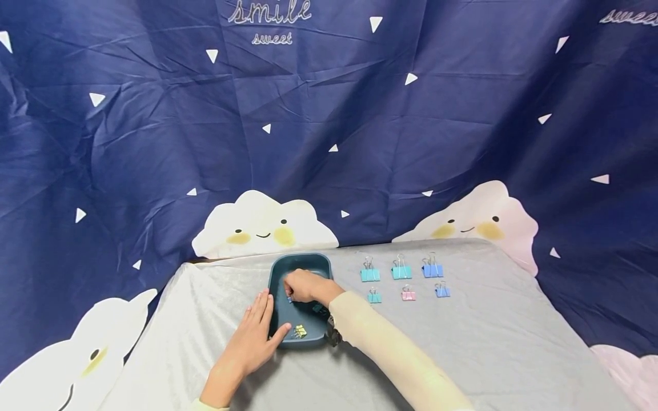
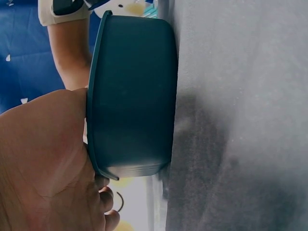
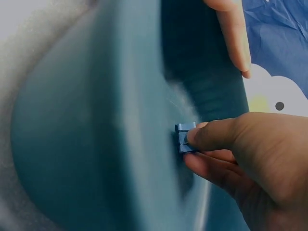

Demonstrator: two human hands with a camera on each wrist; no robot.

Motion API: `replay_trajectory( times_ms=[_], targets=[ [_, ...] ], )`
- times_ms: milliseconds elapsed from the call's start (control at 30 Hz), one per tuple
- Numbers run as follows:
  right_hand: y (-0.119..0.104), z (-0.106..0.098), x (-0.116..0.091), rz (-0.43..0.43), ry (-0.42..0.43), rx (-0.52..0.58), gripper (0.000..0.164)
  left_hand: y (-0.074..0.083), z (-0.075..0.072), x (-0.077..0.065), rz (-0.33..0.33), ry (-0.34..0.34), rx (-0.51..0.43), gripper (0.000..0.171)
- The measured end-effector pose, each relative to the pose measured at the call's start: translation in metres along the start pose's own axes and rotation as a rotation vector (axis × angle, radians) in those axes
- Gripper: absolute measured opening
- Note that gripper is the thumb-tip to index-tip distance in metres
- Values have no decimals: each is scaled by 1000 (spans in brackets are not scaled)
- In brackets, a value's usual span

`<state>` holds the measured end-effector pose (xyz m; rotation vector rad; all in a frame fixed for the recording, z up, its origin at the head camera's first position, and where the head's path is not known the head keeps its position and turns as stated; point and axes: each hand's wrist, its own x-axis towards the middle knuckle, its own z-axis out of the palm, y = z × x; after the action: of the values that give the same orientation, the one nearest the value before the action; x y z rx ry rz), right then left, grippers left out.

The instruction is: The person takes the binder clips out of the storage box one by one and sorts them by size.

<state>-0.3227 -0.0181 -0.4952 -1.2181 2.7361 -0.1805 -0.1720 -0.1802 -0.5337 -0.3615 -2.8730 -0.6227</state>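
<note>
Inside a dark teal bin, my right hand pinches a small blue binder clip between thumb and fingers, low in the bin in the right wrist view. My left hand lies against the bin's left side with its fingers extended, the thumb over the near rim; the left wrist view shows its palm at the rim. Near the front of the bin lie small yellow binder clips. A dark teal clip shows beside the right forearm, partly hidden by it.
Right of the bin, binder clips stand in two rows on the grey cloth. Large teal clips and a large blue clip form the back row; small teal, pink and blue clips the front. A navy curtain hangs behind.
</note>
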Motion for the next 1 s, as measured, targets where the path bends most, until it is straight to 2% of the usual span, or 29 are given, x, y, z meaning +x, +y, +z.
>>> replay_trajectory(
  times_ms=[133, 267, 500, 767, 1000],
  targets=[
    [-1, 0, 0, -10, 10, -14, 11, -2, 2, 1, -15, -14, 34, 89],
    [0, 1, -1, -27, 33, -37, 10, 1, -1, 1, -12, -22, 14, 87],
    [2, 1, -1, -66, 77, -15, 8, 7, -7, 0, -35, -52, 6, 87],
    [4, -3, -3, -91, 108, 15, 8, 6, -6, 0, -33, -47, -6, 86],
    [5, -14, -11, -102, 129, 71, 6, 4, -3, -1, -18, -22, -14, 86]
  ],
)
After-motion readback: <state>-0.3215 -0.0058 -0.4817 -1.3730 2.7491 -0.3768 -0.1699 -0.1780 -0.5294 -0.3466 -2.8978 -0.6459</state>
